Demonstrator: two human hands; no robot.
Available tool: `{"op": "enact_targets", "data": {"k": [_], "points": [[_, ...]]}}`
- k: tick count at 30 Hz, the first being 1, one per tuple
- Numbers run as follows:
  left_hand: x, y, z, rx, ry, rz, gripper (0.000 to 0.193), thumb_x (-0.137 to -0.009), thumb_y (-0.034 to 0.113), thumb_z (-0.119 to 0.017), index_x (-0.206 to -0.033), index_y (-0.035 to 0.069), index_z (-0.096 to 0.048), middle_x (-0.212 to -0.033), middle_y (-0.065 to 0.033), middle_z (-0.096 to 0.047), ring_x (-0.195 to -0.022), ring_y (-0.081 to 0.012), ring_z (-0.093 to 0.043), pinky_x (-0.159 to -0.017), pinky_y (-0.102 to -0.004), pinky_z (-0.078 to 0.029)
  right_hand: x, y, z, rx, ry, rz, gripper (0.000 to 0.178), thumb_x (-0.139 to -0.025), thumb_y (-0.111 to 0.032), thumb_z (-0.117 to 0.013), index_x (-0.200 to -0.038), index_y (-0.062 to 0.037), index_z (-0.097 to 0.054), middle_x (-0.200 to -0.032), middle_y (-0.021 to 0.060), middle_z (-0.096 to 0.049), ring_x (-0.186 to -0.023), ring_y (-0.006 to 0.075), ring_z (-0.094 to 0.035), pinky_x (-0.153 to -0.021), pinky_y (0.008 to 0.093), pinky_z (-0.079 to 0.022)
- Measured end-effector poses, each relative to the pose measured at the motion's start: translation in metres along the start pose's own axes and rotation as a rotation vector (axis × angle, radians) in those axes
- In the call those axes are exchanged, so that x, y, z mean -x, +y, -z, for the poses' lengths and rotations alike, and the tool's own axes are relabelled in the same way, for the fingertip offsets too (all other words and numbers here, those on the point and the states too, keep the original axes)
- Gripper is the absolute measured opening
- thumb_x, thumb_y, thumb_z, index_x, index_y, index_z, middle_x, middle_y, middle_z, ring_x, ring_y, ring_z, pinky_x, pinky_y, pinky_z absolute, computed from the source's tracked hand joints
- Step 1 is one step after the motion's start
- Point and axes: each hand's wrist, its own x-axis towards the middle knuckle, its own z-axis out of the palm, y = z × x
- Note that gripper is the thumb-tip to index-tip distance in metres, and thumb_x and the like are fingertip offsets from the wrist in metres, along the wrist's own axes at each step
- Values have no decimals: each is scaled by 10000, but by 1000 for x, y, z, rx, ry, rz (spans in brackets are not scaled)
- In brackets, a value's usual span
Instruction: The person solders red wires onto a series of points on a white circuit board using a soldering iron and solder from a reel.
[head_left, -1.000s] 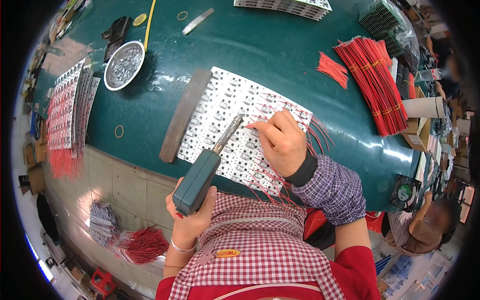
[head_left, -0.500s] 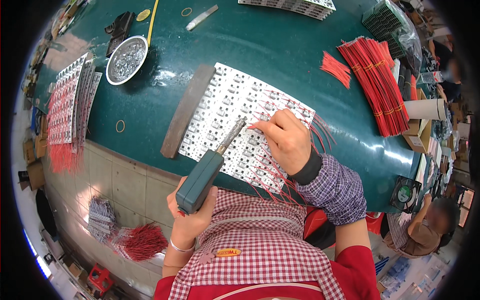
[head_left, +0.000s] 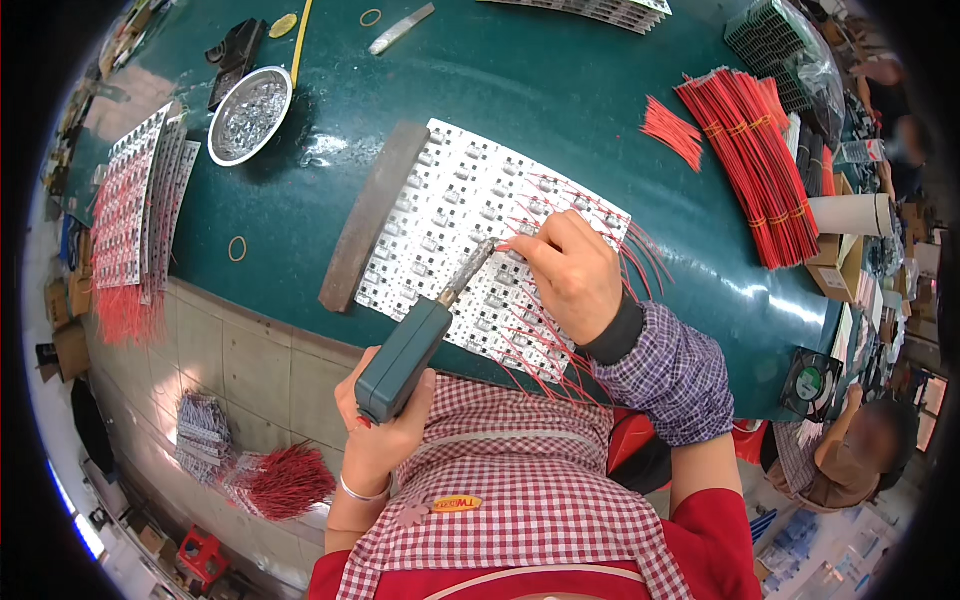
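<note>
The left forearm point(head_left: 350, 515) angles upward in the lower left-centre of the frame. The left grip point(head_left: 392, 432) sits below centre, fingers curled closed, thumb point(head_left: 427, 393) pointing up. The sleeved right forearm point(head_left: 665, 380) slants up and leftward from the lower right. The right grip point(head_left: 575, 285) is right of centre, knuckles up, thumb and forefinger pinched together toward the left.
</note>
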Motion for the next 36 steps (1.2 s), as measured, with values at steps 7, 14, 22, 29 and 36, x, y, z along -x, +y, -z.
{"op": "enact_targets", "data": {"k": [7, 14, 22, 29, 36], "points": [[1, -1, -1, -13, 23, -9, 157, -815, -60, -748, -965, -49, -706, -852, -83, -686, -658, -121, -623, -594, -258, -489, 0, 1, -2, 30, -23, -1, 224, -754, 67, -716, -937, -59, -748, -750, 65, -532, -706, 244, -584, -593, 386, -480], [12, -9, 0, 44, 105, 44, 179, -799, -35, -775, -971, -40, -728, -846, -83, -696, -655, -128, -628, -592, -265, -506, 0, 0, 0, 36, -15, 5, 251, -722, 74, -720, -936, -55, -740, -755, 68, -534, -715, 246, -588, -596, 377, -485], [12, -9, 1, 6, 119, -1, 165, -804, -29, -777, -962, -37, -730, -854, -88, -704, -657, -130, -640, -597, -266, -515, 4, -7, -1, 2, 82, -33, 240, -742, 82, -733, -944, -48, -740, -755, 73, -537, -698, 251, -571, -585, 380, -463], [14, -8, 1, 29, 104, 32, 152, -806, -51, -771, -952, -37, -731, -872, -92, -699, -674, -138, -646, -599, -263, -511, 11, -18, -3, 28, 57, -30, 240, -728, 56, -759, -938, -59, -736, -721, 68, -497, -661, 254, -549, -568, 392, -440], [11, -9, 1, 6, 87, -13, 144, -807, -63, -765, -945, -41, -731, -890, -98, -708, -684, -139, -651, -607, -263, -515, 12, -19, -7, 38, 59, -26, 241, -717, 51, -766, -928, -61, -731, -724, 67, -490, -655, 257, -549, -562, 396, -438]]}}
